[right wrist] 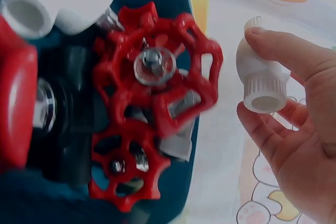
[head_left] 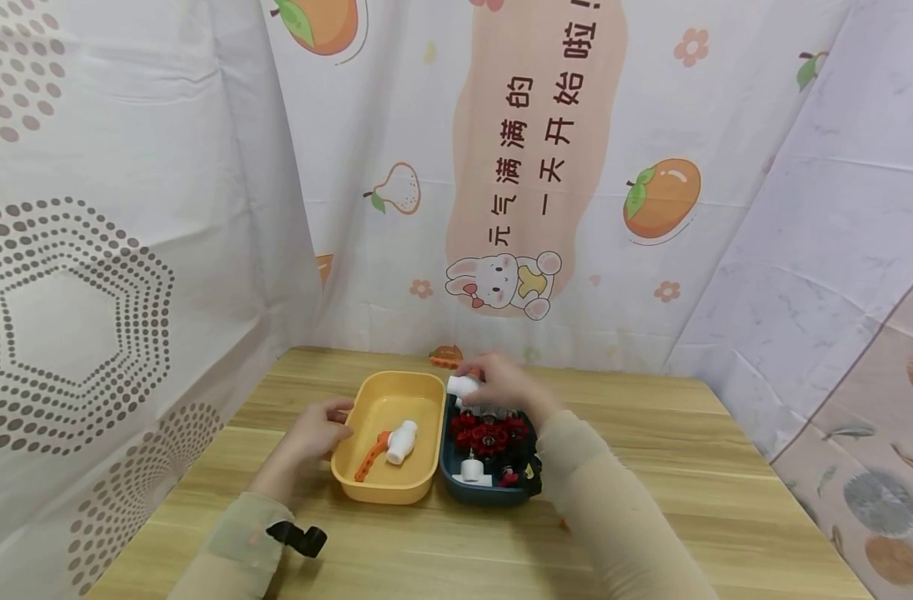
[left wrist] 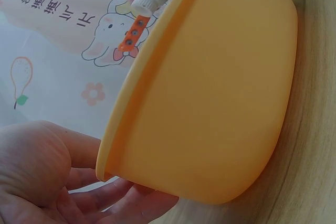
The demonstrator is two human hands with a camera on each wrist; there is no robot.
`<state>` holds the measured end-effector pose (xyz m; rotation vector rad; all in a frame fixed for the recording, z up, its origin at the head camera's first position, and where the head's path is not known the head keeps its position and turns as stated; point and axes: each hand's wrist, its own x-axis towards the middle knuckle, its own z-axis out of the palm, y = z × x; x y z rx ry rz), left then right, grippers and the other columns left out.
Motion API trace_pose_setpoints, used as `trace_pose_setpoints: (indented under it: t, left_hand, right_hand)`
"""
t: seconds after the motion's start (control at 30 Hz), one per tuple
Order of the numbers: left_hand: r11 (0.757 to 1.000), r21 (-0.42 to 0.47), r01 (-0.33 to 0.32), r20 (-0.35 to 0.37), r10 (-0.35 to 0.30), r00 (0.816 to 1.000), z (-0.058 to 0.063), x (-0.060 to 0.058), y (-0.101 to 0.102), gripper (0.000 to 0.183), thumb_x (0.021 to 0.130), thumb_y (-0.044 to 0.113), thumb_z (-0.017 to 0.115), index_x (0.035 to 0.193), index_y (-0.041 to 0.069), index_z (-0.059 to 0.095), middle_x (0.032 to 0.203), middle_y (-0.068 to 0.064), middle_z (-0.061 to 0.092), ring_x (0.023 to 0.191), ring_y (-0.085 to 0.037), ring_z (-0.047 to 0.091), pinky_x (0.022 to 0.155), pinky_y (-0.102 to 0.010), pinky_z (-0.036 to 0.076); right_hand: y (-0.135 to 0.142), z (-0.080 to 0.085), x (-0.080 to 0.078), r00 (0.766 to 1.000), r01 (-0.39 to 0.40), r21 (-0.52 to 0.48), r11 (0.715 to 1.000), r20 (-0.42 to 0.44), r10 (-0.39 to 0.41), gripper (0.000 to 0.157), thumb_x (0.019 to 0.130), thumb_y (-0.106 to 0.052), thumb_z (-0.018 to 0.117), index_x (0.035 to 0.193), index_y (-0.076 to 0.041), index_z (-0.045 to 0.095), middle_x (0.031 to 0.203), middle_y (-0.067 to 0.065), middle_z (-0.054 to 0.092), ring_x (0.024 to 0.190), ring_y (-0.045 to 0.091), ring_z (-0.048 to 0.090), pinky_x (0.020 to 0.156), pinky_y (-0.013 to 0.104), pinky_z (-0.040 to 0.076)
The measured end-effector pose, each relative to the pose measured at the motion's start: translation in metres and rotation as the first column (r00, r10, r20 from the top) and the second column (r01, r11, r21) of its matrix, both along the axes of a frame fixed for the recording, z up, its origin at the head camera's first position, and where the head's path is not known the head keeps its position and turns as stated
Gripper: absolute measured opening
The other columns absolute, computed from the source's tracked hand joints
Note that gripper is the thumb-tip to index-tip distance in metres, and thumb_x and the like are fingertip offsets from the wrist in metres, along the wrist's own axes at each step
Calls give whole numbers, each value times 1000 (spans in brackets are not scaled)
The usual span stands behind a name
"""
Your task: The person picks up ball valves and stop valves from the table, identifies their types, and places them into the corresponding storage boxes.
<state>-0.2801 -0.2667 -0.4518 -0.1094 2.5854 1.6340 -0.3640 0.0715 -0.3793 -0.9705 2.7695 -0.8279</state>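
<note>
A white ball valve (head_left: 462, 386) with an orange lever handle is pinched between the thumb and fingers of my right hand (head_left: 501, 383), above the far end of the dark blue tray (head_left: 486, 496). In the left wrist view its orange handle (left wrist: 134, 34) hangs below the white body. My left hand (head_left: 317, 429) is at the left side of the yellow tray (head_left: 384, 493), its fingers relaxed against the outer wall and partly hidden behind it. Another white ball valve (head_left: 402, 442) with an orange handle lies inside the yellow tray.
The blue tray, right beside the yellow one, holds several red handwheels (right wrist: 157, 72), a white tee fitting (head_left: 473, 475) and black parts. A small orange piece shows near my right forearm. A patterned curtain (head_left: 396, 275) stands behind the wooden table (head_left: 651, 467).
</note>
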Motion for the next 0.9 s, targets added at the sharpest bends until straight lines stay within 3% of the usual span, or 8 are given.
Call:
trace_pose_setpoints:
  t: [0.23,0.6,0.9]
  left_hand:
    - [1000,4,-1,5,1,1000,0,1,0,54,93,-3,62,145,-1,50,126,-26,55,96,-31,65,63,-42,61]
    - [1000,-1,-7,20,7,1000,1,-2,-1,54,93,-1,64,146,1,51,129,-25,56,98,-31,64,65,-41,61]
    - [1000,18,-6,19,6,1000,1,0,0,54,93,-2,63,145,0,51,130,-26,55,99,-31,64,65,-42,62]
  right_hand:
    - [-17,0,6,998,5,0,1000,56,-5,40,84,-18,85,122,-22,73,117,0,64,96,20,58,86,37,54]
    - [-42,-10,5,999,-50,47,998,9,50,38,83,-23,86,120,-23,74,113,-6,65,98,16,55,88,33,51]
    - [-56,-15,7,998,-64,72,995,28,62,36,84,-20,86,117,-22,75,115,-8,66,101,15,55,91,32,52]
